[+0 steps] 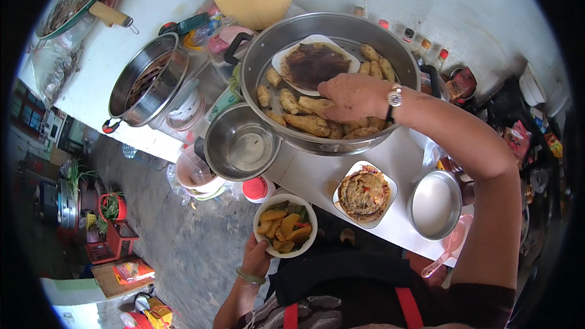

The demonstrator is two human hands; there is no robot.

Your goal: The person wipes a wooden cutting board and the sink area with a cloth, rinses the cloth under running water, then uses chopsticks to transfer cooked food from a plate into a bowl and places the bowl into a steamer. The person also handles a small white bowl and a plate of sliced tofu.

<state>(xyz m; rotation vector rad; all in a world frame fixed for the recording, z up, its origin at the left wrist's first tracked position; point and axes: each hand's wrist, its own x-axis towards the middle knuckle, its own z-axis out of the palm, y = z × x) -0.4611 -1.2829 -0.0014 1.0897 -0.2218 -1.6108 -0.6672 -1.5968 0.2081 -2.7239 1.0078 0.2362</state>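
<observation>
My left hand (257, 256) holds a white bowl (312, 237) by its rim and side, below the counter's front edge. Yellow-orange slices (289, 225) with green and red bits fill it. My right hand (354, 96) reaches into a large steel steamer pot (320, 147), its finger and thumb around one end of a pale tuber (313, 104). More tubers (307, 124) lie about the pot's floor, some hidden under my hand. Beside my fingers, inside the pot, sits a white square plate (279, 65) of dark brown food (315, 65).
An empty steel pan (249, 146) stands left of the steamer. In front are a square dish of cooked food (365, 193), a pale-bottomed metal bowl (435, 205) and a pink ladle (450, 244). A steel pot (171, 77) stands left; bottles (422, 48) line the wall.
</observation>
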